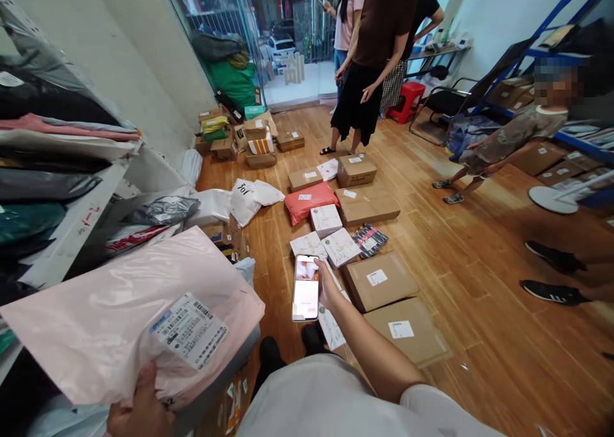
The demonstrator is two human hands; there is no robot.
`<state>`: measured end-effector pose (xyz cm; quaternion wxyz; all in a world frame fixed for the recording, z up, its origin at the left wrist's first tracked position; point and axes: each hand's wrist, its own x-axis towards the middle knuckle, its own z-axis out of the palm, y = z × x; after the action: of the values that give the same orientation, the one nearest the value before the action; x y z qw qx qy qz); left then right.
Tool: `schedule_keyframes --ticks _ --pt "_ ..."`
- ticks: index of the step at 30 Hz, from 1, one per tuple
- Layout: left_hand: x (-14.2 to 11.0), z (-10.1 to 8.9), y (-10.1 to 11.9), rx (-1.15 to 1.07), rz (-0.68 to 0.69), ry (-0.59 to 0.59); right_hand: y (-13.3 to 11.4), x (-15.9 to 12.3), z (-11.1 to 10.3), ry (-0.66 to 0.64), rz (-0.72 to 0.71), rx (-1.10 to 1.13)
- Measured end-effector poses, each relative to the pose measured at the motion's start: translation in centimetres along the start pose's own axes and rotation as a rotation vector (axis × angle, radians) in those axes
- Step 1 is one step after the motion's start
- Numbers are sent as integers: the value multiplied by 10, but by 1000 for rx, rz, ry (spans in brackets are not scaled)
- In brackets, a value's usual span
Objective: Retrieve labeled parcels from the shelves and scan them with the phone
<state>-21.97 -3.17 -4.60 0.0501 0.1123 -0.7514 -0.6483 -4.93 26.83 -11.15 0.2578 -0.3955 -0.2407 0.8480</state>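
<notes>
My left hand (141, 405) is closed on the near edge of a large pale pink mailer bag (119, 296), thumb on top. A white shipping label (189, 331) with printed text and barcodes sits on the bag's upper face. In my right hand (329, 283) is a smartphone (306, 296), held upright with its screen lit, showing a picture above a white area. Just beyond and beside the phone, white boxes (340, 246) lie on the wooden floor. To the right of my forearm are two flat brown cartons (381, 280) with white labels.
A shelf (71, 219) stacked with bagged parcels stands at my left. On the floor ahead lie a red bag (311, 201), more cartons (357, 169) and white bags (247, 200). Several people stand around, one person (384, 40) ahead. A blue rack (566, 15) and chair (465, 98) are at right.
</notes>
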Motion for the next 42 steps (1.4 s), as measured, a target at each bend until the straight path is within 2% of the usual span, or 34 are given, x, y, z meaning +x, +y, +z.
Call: schedule_keyframes --ticks 3,10,13,16,19,22,26,29,32,35,39,42 --pt "-2 4 3 -29 -60 76 1 -2 1 -29 -13 -5" --pt "-12 16 10 -110 -16 45 0 0 3 -22 -103 -69" --pt "-13 19 10 -144 31 9 2 0 4 -21 -91 -80" --pt "-11 20 7 -146 -6 16 5 -2 3 -39 -27 -78" --pt "-9 20 5 -190 -38 2 4 -10 -2 -157 108 -64" --pt "-11 20 7 -235 -6 -39 -2 -22 -10 -316 200 -38" --pt "-15 19 10 -259 3 -45 -6 -44 -14 -489 192 65" --pt "-15 19 8 -282 -6 -48 2 -58 -10 -619 195 129" --pt "-14 20 6 -278 -18 -58 12 -67 -4 -654 218 75" --pt "-13 22 7 -274 -11 -64 16 -72 1 -654 184 76" --pt "-14 22 9 -241 13 -56 7 -80 8 -699 178 82" --pt "-15 22 11 -201 -2 -38 -3 -87 17 -714 109 -30"
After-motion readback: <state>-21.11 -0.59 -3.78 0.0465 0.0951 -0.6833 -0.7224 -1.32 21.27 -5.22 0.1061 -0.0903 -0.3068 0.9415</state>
